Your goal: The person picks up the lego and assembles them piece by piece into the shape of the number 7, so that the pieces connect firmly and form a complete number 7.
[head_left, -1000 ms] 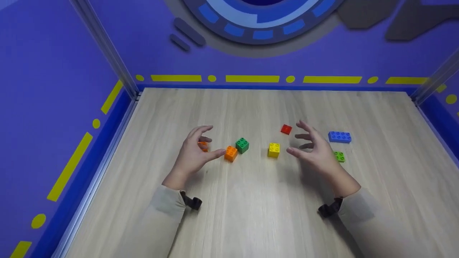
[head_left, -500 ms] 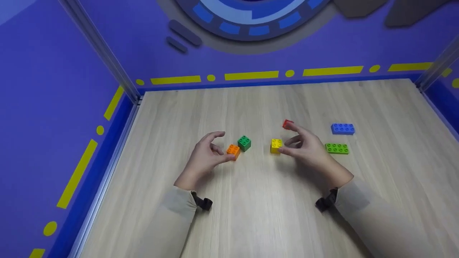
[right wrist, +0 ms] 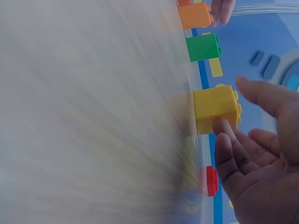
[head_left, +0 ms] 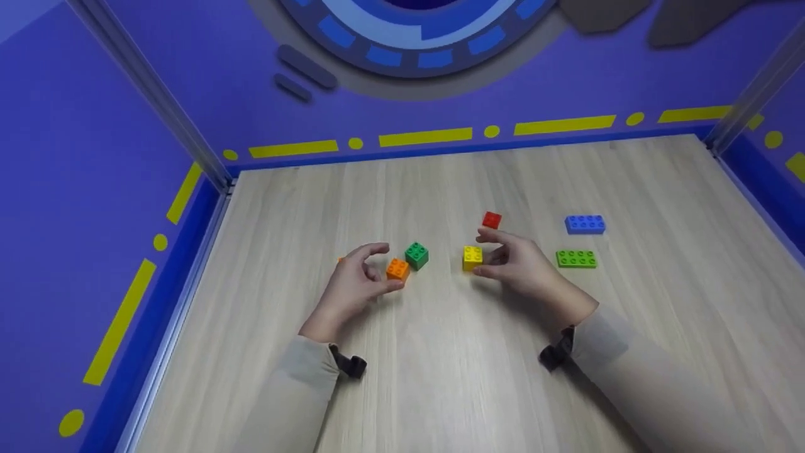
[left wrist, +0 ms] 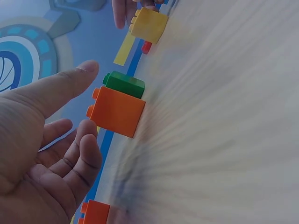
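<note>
In the head view my left hand (head_left: pixel 352 284) is beside an orange brick (head_left: pixel 397 268), its thumb and fingers spread apart. A dark green brick (head_left: pixel 416 255) stands just behind that orange one; whether they touch I cannot tell. My right hand (head_left: pixel 519 264) reaches around the right side of a yellow brick (head_left: pixel 472 258), thumb and fingers apart. In the right wrist view a fingertip overlaps the yellow brick (right wrist: pixel 216 109); contact is unclear. Both bricks stand on the table, studs up.
A flat red brick (head_left: pixel 492 219) lies behind the yellow one. To the right lie a blue brick (head_left: pixel 585 224) and a lime green brick (head_left: pixel 577 259). Another orange brick (left wrist: pixel 96 213) is mostly hidden behind my left hand. Blue walls edge the wooden table (head_left: pixel 434 377).
Both hands have moved inward, the left toward the orange brick and the right toward the yellow one. The lime green brick has come fully into sight. The head view has shifted slightly.
</note>
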The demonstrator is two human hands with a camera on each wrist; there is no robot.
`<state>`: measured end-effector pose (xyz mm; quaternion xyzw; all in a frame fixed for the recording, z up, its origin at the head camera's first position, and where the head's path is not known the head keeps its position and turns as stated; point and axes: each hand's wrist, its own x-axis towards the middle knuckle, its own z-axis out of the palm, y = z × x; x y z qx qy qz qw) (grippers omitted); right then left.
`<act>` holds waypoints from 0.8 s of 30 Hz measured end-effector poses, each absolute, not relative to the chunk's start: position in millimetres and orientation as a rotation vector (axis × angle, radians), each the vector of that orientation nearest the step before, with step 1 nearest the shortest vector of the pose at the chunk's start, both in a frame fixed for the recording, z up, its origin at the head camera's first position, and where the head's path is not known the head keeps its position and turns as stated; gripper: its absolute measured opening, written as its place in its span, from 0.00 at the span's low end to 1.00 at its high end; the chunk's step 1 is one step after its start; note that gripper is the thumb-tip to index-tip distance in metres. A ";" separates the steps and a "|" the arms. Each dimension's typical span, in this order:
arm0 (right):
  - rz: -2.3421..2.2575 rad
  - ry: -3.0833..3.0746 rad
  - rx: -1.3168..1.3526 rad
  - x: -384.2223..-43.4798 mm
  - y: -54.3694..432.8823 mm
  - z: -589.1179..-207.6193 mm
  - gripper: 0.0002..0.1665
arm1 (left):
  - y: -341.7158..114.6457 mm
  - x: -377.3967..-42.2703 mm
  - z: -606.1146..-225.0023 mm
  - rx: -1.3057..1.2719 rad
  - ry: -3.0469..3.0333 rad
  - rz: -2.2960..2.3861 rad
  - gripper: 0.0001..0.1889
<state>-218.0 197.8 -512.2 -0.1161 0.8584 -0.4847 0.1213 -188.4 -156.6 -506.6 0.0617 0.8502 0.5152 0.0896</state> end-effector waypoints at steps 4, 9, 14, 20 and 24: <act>-1.355 2.542 -0.336 -218.3 197.9 -512.8 0.42 | -154.7 -188.3 -506.6 0.154 2.511 1.523 0.40; -1.261 2.609 -0.319 -218.8 197.1 -512.6 0.31 | -151.1 -189.2 -508.8 0.136 2.529 1.474 0.35; -1.245 2.605 -0.335 -219.1 187.9 -512.3 0.25 | -154.2 -184.5 -513.4 0.094 2.568 1.458 0.30; -1.244 2.581 -0.321 -213.0 186.4 -508.8 0.24 | -151.0 -187.7 -513.8 0.119 2.607 1.415 0.25; -1.243 2.579 -0.336 -210.1 188.0 -505.9 0.24 | -147.7 -189.4 -512.1 0.142 2.601 1.440 0.23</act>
